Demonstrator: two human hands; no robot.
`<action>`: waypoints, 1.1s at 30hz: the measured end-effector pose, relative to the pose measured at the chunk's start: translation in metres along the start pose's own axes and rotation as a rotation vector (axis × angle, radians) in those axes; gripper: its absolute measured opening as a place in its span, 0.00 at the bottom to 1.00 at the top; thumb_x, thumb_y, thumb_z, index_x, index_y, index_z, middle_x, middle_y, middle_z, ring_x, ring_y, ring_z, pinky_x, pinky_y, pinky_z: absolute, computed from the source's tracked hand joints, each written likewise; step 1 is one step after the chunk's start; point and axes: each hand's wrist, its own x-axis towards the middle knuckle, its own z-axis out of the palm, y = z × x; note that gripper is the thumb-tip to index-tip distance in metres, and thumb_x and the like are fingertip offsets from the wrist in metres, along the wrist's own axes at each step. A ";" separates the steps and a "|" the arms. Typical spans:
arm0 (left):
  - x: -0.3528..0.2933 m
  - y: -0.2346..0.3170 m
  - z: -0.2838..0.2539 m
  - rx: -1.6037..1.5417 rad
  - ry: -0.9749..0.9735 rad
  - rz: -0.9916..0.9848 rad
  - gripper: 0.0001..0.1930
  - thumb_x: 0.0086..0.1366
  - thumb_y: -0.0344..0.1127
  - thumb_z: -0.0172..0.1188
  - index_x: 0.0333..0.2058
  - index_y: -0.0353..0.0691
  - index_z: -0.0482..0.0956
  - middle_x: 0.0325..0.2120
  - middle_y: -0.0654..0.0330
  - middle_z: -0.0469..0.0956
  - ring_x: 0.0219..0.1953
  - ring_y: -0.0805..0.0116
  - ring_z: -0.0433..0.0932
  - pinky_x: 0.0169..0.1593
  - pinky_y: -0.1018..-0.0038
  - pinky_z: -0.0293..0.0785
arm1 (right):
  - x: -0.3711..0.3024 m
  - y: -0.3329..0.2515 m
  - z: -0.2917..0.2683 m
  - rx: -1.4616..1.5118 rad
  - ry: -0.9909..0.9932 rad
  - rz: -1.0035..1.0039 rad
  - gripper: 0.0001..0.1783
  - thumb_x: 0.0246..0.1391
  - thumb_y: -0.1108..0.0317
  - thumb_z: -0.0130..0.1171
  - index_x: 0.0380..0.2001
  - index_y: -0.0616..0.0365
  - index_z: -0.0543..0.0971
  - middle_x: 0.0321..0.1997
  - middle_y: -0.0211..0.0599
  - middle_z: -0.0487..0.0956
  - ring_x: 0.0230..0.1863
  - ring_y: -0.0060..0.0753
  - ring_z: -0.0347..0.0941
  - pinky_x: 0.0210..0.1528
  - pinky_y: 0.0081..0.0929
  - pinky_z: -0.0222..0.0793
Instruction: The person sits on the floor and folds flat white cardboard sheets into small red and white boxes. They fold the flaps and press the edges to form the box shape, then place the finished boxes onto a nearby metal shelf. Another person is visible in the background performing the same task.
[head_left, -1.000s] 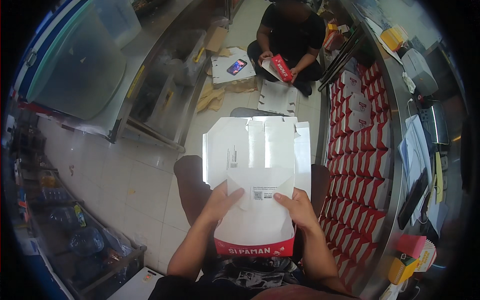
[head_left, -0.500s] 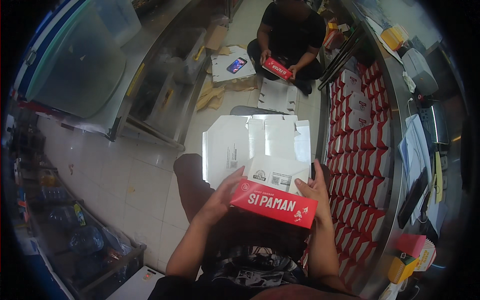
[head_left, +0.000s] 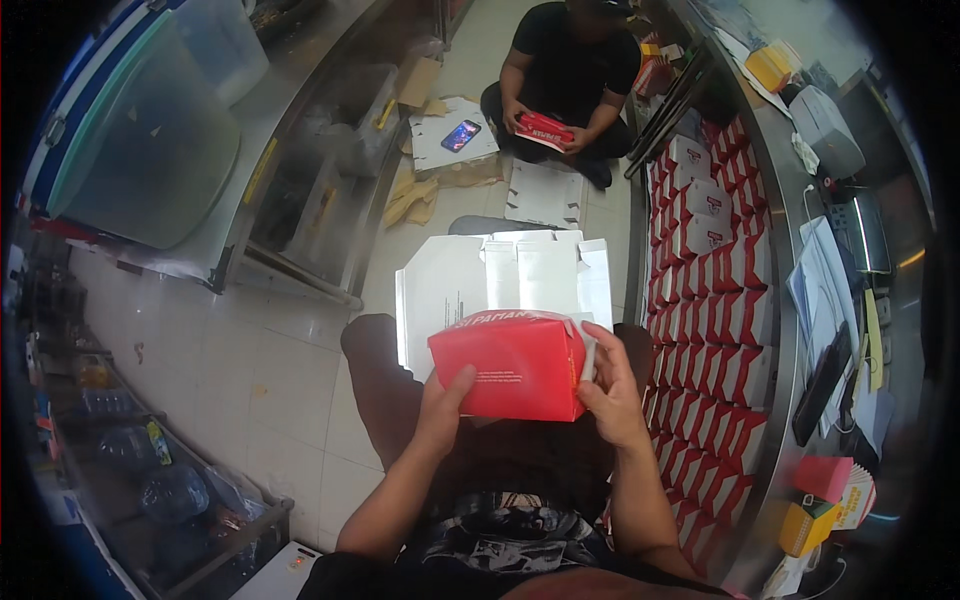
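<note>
There is open white floor (head_left: pixel 250 370) to the left, but a metal counter (head_left: pixel 300 130) stands at the far left and rows of stacked red and white boxes (head_left: pixel 715 300) crowd the right side. The red box (head_left: pixel 510 365) sits over the person's lap, with the left hand (head_left: pixel 440 410) gripping its lower left edge and the right hand (head_left: pixel 612 395) gripping its right end. A stack of flat white cards (head_left: pixel 480 285) lies just behind it, and another person (head_left: pixel 570 60) sits on the floor far ahead.

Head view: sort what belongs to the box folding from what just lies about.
In use: red folded cardboard box, left hand, right hand, flat white unfolded box blanks, rows of finished red-and-white boxes.
Lying about: smartphone, brown cardboard scraps, yellow container.
</note>
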 end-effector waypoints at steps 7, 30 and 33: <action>-0.001 0.001 -0.006 0.018 -0.046 0.110 0.29 0.75 0.42 0.60 0.66 0.31 0.66 0.58 0.53 0.76 0.60 0.66 0.75 0.64 0.67 0.70 | 0.009 0.010 0.010 0.088 0.270 0.165 0.36 0.67 0.72 0.60 0.73 0.62 0.58 0.66 0.51 0.73 0.66 0.38 0.71 0.70 0.36 0.65; -0.001 0.002 0.006 0.303 -0.072 0.569 0.31 0.76 0.31 0.49 0.74 0.36 0.51 0.67 0.45 0.66 0.69 0.58 0.69 0.69 0.62 0.66 | 0.007 -0.002 0.007 0.275 0.383 0.083 0.33 0.72 0.67 0.54 0.75 0.64 0.60 0.68 0.46 0.74 0.67 0.32 0.71 0.70 0.32 0.66; 0.004 0.005 -0.008 0.410 -0.207 0.561 0.31 0.77 0.32 0.51 0.73 0.35 0.53 0.68 0.47 0.65 0.69 0.57 0.68 0.71 0.62 0.64 | 0.005 -0.003 0.003 0.256 0.343 0.134 0.29 0.72 0.66 0.55 0.71 0.65 0.65 0.65 0.43 0.76 0.65 0.31 0.72 0.69 0.32 0.66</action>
